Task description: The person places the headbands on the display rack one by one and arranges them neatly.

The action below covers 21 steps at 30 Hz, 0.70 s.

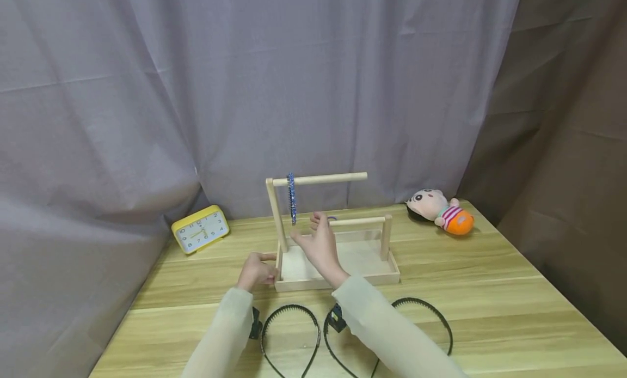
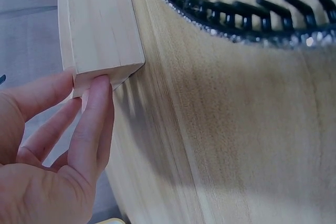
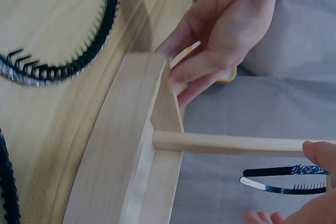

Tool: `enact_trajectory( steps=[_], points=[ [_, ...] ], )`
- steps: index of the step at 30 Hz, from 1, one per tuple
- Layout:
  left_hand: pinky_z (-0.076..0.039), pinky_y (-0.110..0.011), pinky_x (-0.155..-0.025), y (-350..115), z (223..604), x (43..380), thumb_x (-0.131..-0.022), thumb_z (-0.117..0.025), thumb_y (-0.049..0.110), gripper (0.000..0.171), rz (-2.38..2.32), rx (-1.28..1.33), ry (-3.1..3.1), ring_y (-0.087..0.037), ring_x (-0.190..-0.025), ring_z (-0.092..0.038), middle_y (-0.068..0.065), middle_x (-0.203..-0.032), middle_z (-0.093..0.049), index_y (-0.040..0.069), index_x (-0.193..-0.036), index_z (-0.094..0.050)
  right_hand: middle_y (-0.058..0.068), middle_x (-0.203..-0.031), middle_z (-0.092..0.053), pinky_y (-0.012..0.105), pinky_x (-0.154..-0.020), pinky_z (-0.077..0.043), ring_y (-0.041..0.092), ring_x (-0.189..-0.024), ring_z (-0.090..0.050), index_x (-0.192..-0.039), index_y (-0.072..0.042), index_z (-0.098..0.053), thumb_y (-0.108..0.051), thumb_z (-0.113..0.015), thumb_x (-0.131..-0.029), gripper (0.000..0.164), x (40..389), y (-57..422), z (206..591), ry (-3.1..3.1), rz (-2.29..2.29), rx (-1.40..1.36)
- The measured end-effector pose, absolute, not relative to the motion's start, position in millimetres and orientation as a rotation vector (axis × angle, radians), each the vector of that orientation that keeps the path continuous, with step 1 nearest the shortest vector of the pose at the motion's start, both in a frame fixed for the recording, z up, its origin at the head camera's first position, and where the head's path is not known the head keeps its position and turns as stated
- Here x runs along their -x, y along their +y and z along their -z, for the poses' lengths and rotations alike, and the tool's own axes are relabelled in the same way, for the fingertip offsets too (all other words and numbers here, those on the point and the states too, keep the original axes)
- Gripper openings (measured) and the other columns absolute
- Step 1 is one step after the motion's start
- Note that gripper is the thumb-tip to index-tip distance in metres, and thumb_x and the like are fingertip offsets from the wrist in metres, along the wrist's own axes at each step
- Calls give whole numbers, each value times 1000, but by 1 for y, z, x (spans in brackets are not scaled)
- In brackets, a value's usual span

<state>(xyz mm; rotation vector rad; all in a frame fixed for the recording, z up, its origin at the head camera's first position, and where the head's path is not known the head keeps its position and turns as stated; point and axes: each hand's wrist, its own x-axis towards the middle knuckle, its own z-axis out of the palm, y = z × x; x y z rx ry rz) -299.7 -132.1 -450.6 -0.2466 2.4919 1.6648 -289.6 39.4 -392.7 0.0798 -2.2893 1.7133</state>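
Observation:
A pale wooden stand (image 1: 338,285) has a tray base, a tall upper bar and a short lower bar. At its left end my left hand (image 1: 256,270) grips the tray's end wall, fingertips against the wood in the left wrist view. From the upper bar hangs a blue glittery headband (image 1: 292,198), its ends pointing down. My right hand (image 1: 320,247) is raised over the tray, thumb and fingers apart, thumb close below the headband's ends. A small blue curve (image 1: 332,218) shows by the lower bar, partly hidden behind these fingers.
Black toothed headbands lie on the table in front of the stand, one (image 1: 317,326) between my forearms and another (image 1: 443,321) partly under the right sleeve. A yellow alarm clock (image 1: 201,229) stands back left; a plush doll (image 1: 441,211) lies back right. Grey curtain (image 1: 313,95) hangs behind.

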Motion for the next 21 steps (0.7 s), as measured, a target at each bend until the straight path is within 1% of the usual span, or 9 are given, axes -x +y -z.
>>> enact_trajectory(
  steps=[6, 11, 17, 21],
  points=[
    [-60, -28, -59, -132, 452, 299, -75, -64, -12, 49, -1660, 237, 2498, -14, -59, -62, -12, -71, -64, -9, -124, -62, 21, -138, -50, 49, -107, -43, 38, -126, -49, -140, 3, -39, -18, -80, -78, 77, 279, 40, 391, -2274, -1733, -82],
    [-59, -28, -58, -132, 450, 298, -74, -62, -13, 50, -1668, 241, 2489, -14, -59, -61, -17, -74, -65, -10, -124, -61, 19, -139, -50, 50, -107, -43, 37, -127, -49, -140, 3, -40, -19, -79, -79, 76, 271, 42, 389, -2272, -1761, -102],
    [-60, -29, -59, -131, 449, 297, -76, -63, -13, 49, -1674, 245, 2487, -15, -61, -64, -21, -78, -67, -10, -125, -60, 19, -140, -51, 50, -109, -41, 36, -128, -48, -141, 3, -40, -22, -80, -78, 78, 263, 44, 386, -2281, -1766, -145],
    [-60, -29, -59, -131, 449, 297, -75, -62, -14, 50, -1678, 246, 2485, -16, -60, -64, -18, -74, -67, -10, -125, -60, 19, -141, -50, 51, -110, -40, 35, -129, -48, -142, 1, -40, -24, -80, -78, 80, 257, 45, 383, -2297, -1787, -147]
  ],
)
